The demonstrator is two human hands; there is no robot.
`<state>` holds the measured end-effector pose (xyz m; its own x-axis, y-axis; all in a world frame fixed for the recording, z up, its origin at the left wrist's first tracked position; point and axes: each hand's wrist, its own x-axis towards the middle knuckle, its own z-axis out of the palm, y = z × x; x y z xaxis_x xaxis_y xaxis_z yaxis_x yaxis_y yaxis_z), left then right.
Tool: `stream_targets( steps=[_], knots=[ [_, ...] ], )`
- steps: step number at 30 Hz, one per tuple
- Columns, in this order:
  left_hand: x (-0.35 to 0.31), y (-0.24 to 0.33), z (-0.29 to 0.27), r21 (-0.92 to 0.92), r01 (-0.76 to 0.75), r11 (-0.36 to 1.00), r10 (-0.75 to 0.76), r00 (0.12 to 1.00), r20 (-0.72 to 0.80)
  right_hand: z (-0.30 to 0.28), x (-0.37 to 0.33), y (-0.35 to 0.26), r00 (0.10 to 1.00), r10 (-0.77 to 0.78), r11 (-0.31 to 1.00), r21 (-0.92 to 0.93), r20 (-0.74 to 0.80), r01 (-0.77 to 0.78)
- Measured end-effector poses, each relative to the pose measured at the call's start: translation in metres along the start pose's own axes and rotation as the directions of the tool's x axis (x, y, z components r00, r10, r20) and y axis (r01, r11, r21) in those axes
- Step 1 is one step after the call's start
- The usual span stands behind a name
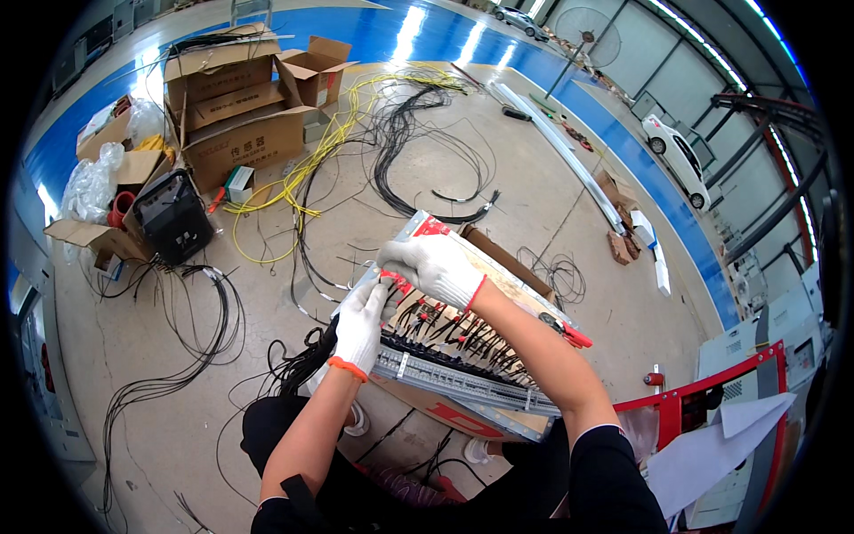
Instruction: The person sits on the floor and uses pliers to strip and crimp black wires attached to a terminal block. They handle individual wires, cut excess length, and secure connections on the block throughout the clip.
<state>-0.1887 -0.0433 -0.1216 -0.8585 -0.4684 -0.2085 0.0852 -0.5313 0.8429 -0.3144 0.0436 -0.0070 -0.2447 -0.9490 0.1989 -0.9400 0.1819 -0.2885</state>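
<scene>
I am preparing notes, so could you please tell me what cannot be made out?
Head view: anything pinched by the white-gloved, orange-cuffed left hand is hidden by its fingers.
Head view: the white-gloved, red-cuffed right hand hides its palm.
Head view: the silver car is too small for detail.

Printed lettering (213, 153) on front of large brown cardboard box (245, 133)
</scene>
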Motion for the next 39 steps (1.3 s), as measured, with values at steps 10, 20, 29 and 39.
stream_targets(
  steps=[10, 20, 29, 39],
  knots=[
    [-0.002, 0.006, 0.004, 0.02, 0.003, 1.0, -0.002, 1.0, -0.007, -0.01, 0.002, -0.008, 0.999, 0.042, 0.998, -0.046, 0.007, -0.041],
    [0.0, 0.003, 0.002, -0.018, 0.013, 1.0, -0.012, 1.0, 0.021, -0.01, 0.015, -0.013, 0.959, 0.026, 0.983, -0.183, 0.284, 0.027],
    [-0.003, 0.002, 0.001, 0.043, -0.015, 0.999, 0.014, 1.0, 0.027, -0.036, -0.018, 0.006, 0.805, 0.594, 0.62, 0.63, 0.013, -0.468],
    [-0.009, 0.006, 0.009, 0.257, -0.084, 0.963, 0.067, 0.995, 0.075, -0.067, -0.199, 0.095, 0.547, 0.777, 0.391, 0.443, 0.311, -0.807]
  ],
)
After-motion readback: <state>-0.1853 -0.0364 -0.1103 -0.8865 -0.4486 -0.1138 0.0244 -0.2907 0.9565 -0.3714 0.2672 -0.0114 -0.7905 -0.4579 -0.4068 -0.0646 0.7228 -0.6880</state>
